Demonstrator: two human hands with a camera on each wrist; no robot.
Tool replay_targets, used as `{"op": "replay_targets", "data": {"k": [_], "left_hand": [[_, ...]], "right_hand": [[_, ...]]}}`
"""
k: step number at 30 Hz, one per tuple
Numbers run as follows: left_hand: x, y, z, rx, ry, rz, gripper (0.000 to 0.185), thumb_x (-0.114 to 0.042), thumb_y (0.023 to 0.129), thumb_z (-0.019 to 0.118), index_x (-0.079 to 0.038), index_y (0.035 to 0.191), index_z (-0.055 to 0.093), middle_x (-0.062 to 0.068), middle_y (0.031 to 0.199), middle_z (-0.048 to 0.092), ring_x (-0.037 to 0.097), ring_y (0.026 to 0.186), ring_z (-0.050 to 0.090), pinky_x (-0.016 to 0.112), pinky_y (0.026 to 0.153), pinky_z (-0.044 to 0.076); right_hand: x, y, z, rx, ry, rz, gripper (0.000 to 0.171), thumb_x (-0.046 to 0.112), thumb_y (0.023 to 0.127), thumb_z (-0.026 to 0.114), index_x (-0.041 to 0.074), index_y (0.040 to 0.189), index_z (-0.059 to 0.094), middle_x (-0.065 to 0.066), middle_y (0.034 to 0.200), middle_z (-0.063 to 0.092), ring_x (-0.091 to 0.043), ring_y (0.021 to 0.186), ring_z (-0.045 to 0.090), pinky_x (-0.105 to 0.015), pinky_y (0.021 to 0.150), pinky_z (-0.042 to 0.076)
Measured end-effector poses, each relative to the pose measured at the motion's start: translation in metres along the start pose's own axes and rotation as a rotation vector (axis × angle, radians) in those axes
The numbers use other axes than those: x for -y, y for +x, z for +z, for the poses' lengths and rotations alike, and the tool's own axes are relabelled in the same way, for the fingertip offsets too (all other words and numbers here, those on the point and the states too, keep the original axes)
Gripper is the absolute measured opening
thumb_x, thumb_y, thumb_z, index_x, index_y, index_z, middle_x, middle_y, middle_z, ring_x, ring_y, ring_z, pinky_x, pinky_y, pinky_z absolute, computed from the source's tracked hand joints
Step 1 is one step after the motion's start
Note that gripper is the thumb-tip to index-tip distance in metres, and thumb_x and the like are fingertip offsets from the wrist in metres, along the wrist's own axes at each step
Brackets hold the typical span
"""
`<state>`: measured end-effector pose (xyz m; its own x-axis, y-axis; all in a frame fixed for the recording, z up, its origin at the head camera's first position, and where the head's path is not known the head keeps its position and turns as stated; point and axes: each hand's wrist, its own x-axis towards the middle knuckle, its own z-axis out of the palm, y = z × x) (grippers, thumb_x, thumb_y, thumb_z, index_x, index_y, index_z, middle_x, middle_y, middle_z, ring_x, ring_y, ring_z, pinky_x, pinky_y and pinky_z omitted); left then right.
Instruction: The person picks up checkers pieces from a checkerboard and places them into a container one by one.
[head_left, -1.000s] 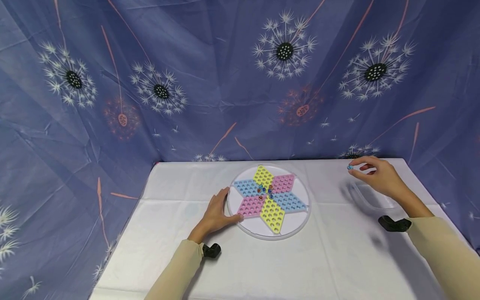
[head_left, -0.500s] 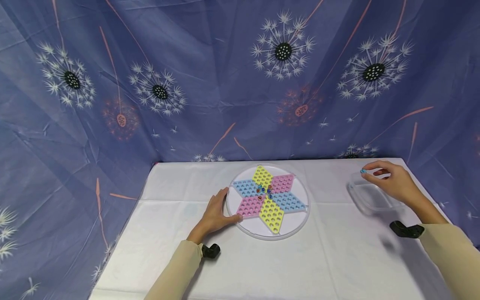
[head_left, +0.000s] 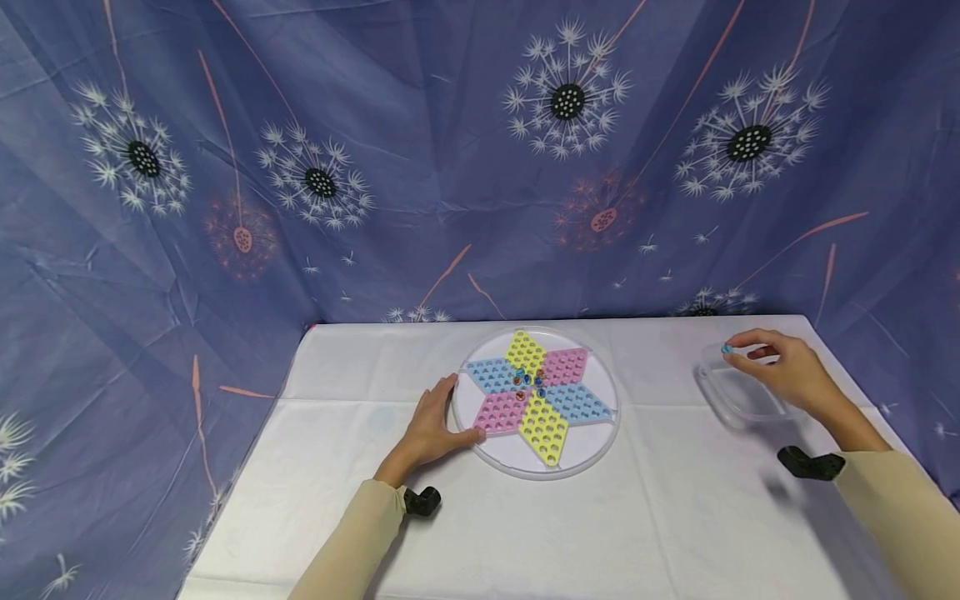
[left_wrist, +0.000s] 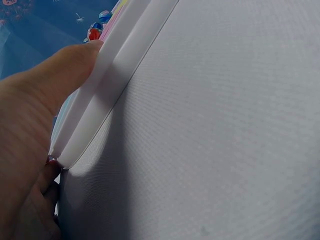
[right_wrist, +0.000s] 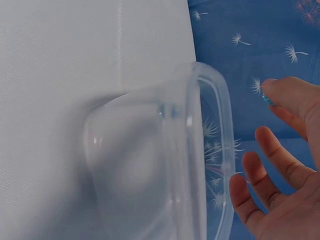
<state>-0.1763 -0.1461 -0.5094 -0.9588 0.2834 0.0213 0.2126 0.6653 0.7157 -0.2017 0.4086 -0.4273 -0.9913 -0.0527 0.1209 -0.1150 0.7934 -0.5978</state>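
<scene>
— Sleeves first, nearest the camera: what has changed there?

— Little on the left. The person's left hand (head_left: 432,427) has stayed put over the last second, thumb and fingers curled round the raised white plastic rim of the round star-patterned marble board (head_left: 592,442); the left wrist view shows the thumb lying on top of that smooth lip and the fingers tucked beneath. The right hand (head_left: 782,372) has drifted outward and lower since a second ago, when it hovered nearer the board.

— What does it hold?

— The small glossy blue marble (head_left: 726,348), pinched between thumb and forefinger tips, the other fingers loosely spread. It hangs just above the far rim of the clear rounded-rectangle plastic container (head_left: 720,400), which sat blurred a second ago and now rests sharp on the woven white tablecloth (head_left: 600,533).

— And the board's surface?

— Six diamond panels, yellow, pink and pale blue, pitted with rows of round sockets. The few coloured glass marbles (head_left: 528,381) cluster at its centre, well apart from the right hand.

— Furthest back?

— The creased blue fabric backdrop printed with white dandelion heads (head_left: 570,100).
</scene>
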Motion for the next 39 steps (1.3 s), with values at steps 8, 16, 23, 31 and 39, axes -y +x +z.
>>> {"op": "replay_targets", "data": {"k": [8, 16, 23, 31, 39], "left_hand": [[0.000, 0.000, 0.001, -0.004, 0.008, -0.007, 0.112, -0.048, 0.079, 0.086, -0.005, 0.162, 0.025, 0.016, 0.166, 0.029, 0.032, 0.156, 0.019, 0.045, 0.130, 0.007], [0.001, 0.001, 0.001, 0.001, 0.008, -0.016, 0.112, -0.048, 0.079, 0.085, -0.005, 0.163, 0.025, 0.015, 0.166, 0.029, 0.032, 0.156, 0.019, 0.045, 0.130, 0.007], [0.001, 0.001, 0.001, -0.001, 0.012, -0.018, 0.112, -0.048, 0.079, 0.085, -0.006, 0.163, 0.025, 0.016, 0.167, 0.028, 0.032, 0.156, 0.019, 0.045, 0.130, 0.007], [0.000, 0.001, 0.000, -0.003, -0.004, -0.013, 0.112, -0.049, 0.079, 0.086, -0.005, 0.162, 0.025, 0.016, 0.166, 0.029, 0.033, 0.156, 0.020, 0.046, 0.130, 0.008], [0.000, 0.000, 0.000, -0.001, -0.013, -0.033, 0.112, -0.049, 0.078, 0.086, -0.008, 0.163, 0.025, 0.015, 0.167, 0.027, 0.034, 0.156, 0.019, 0.048, 0.130, 0.009]], "right_hand": [[-0.011, 0.001, 0.006, 0.065, -0.020, 0.024, 0.041, 0.040, 0.099, 0.069, 0.008, 0.125, 0.069, -0.025, 0.138, 0.057, -0.048, 0.113, 0.059, -0.033, 0.068, 0.053], [-0.019, 0.004, 0.013, 0.117, -0.061, -0.002, 0.038, 0.035, 0.099, 0.070, 0.005, 0.122, 0.070, -0.030, 0.129, 0.061, -0.047, 0.107, 0.062, -0.036, 0.071, 0.054], [-0.021, 0.004, 0.016, 0.171, -0.085, 0.009, 0.037, 0.033, 0.100, 0.069, 0.003, 0.121, 0.070, -0.033, 0.127, 0.061, -0.047, 0.106, 0.061, -0.034, 0.069, 0.054], [-0.019, 0.003, 0.017, 0.172, -0.092, 0.005, 0.034, 0.030, 0.100, 0.069, 0.003, 0.120, 0.070, -0.032, 0.127, 0.062, -0.047, 0.105, 0.062, -0.034, 0.069, 0.054], [-0.022, 0.004, 0.018, 0.158, -0.077, -0.006, 0.040, 0.030, 0.099, 0.071, 0.000, 0.125, 0.067, -0.033, 0.126, 0.062, -0.046, 0.102, 0.063, -0.034, 0.070, 0.054]]}}
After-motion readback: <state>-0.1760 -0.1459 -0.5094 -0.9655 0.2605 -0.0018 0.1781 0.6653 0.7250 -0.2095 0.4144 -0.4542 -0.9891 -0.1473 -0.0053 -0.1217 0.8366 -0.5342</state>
